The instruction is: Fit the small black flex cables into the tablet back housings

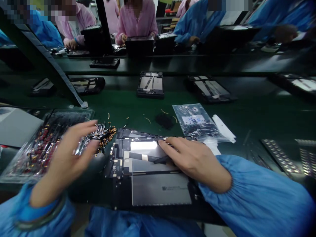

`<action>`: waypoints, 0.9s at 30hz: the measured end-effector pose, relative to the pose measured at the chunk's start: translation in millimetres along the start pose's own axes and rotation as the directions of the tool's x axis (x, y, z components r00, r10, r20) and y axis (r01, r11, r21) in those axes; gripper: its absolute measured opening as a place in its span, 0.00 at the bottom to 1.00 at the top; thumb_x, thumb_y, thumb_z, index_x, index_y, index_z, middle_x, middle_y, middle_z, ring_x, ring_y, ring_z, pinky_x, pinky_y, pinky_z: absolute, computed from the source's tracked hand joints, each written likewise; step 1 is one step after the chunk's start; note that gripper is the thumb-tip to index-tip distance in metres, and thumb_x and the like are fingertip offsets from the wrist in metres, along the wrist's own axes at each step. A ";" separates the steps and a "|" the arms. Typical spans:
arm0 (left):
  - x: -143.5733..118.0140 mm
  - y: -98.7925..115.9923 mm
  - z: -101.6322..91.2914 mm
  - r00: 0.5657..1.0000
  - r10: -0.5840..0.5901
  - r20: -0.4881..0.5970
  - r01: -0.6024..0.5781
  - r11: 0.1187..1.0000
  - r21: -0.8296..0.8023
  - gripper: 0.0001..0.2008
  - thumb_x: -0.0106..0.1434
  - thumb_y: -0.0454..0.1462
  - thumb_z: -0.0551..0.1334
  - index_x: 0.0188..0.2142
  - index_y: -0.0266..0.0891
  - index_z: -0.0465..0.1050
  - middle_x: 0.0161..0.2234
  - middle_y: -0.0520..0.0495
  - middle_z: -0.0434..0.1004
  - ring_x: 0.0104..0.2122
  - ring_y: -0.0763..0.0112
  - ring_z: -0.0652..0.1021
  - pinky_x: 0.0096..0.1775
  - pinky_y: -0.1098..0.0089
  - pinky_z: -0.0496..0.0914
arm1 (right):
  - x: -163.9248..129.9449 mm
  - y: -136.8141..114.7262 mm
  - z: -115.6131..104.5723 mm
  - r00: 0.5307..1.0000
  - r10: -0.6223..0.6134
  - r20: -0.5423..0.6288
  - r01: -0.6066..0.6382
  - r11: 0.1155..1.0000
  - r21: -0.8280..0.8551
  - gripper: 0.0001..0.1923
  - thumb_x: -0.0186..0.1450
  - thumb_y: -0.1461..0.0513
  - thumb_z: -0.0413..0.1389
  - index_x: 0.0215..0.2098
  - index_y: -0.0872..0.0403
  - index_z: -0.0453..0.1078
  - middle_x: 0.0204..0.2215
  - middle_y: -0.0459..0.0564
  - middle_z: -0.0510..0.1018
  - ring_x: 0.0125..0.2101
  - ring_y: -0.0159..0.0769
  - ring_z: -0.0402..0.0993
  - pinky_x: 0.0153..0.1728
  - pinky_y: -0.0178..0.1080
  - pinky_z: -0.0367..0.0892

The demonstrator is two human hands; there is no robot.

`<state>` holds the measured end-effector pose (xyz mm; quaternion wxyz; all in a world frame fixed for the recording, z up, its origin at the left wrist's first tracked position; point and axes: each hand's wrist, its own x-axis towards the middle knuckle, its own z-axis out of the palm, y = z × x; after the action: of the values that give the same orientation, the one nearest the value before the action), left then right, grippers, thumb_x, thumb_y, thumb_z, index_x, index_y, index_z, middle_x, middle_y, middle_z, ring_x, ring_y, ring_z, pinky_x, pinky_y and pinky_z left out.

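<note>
My left hand (69, 154), blurred by motion, hovers over the near side of a loose pile of small metal and gold-tipped parts (106, 135). Its thumb and fingers are apart, and I see nothing between them. In front of me lies an opened tablet (161, 189), its circuit boards and large silver battery cells exposed. My right hand (194, 158) rests across the tablet's upper right part, fingers stretched out and touching it near the top edge. A dark strip (161, 160) runs under that hand, partly hidden by it.
At left stands a clear plastic tray (24, 174) of red and silver parts beside a white box (18, 126). A clear bag (197, 121) lies beyond my right hand. Several opened devices (151, 85) line the bench behind. A slanted post (54, 62) rises at left; co-workers sit opposite.
</note>
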<state>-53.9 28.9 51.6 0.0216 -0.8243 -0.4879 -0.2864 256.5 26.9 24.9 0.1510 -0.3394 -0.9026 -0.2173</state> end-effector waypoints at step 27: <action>50.3 48.9 79.1 0.748 0.566 0.346 -0.547 0.821 -0.161 0.19 0.63 0.26 0.52 0.53 0.33 0.66 0.53 0.41 0.71 0.50 0.59 0.72 0.49 0.60 0.69 | -27.2 10.9 -14.4 0.993 0.098 0.067 -0.104 0.990 0.098 0.19 0.69 0.73 0.39 0.44 0.59 0.71 0.35 0.53 0.77 0.29 0.35 0.72 0.26 0.36 0.58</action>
<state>39.8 68.1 22.3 -0.0089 -0.9715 -0.2077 -0.1139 285.5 12.3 29.0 0.1510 -0.3832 -0.8983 -0.1527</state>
